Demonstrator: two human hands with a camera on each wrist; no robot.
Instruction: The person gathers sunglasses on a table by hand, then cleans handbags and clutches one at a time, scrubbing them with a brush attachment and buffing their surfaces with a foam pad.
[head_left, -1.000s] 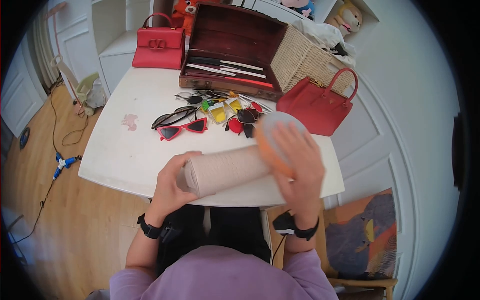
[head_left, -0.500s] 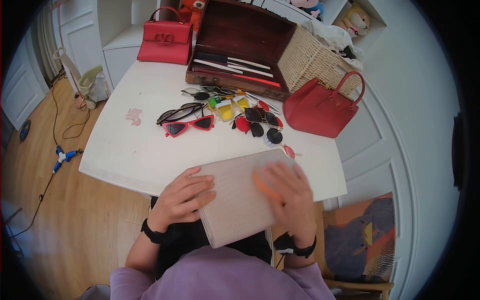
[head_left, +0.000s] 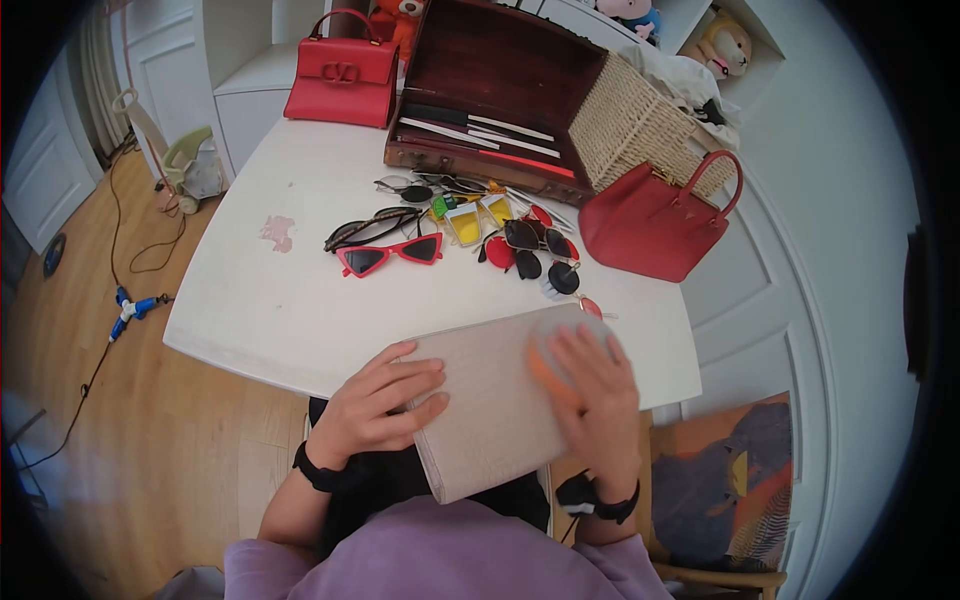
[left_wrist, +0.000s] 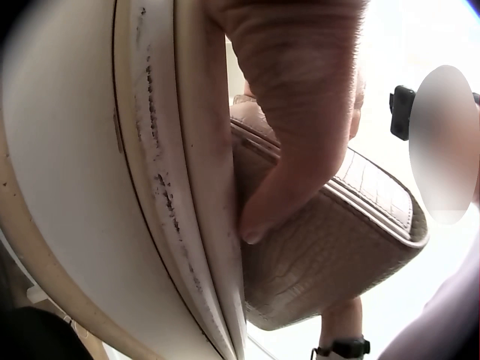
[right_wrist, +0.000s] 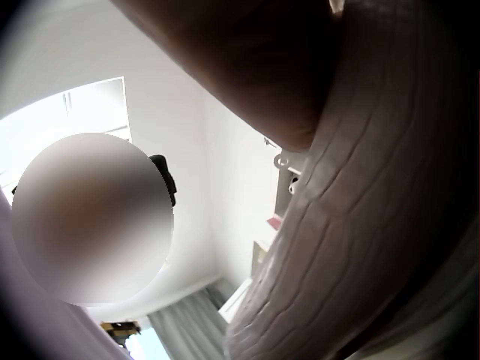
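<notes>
A beige handbag (head_left: 485, 420) with a crocodile-grain surface lies at the table's front edge, its broad face up and its near end over the person's lap. My left hand (head_left: 375, 405) grips its left end, fingers over the top face. In the left wrist view the thumb (left_wrist: 281, 202) presses the side of the bag. Under my right hand (head_left: 598, 410) is a round orange-and-grey pad (head_left: 545, 372), held against the right part of the top face and blurred by motion. The right wrist view shows the bag's grained side (right_wrist: 337, 195) close up; the pad is hidden there.
Several sunglasses, among them a red-framed pair (head_left: 392, 255), lie in the middle of the white table (head_left: 230, 320). Behind them are an open brown case (head_left: 480, 180), a woven basket (head_left: 625, 125) and two red handbags, one left (head_left: 342, 85) and one right (head_left: 645, 230).
The bag has turned from its rolled-up end view to lie broad face up. My left hand shifted from its end to over its top. The right hand still moves the pad on it.
</notes>
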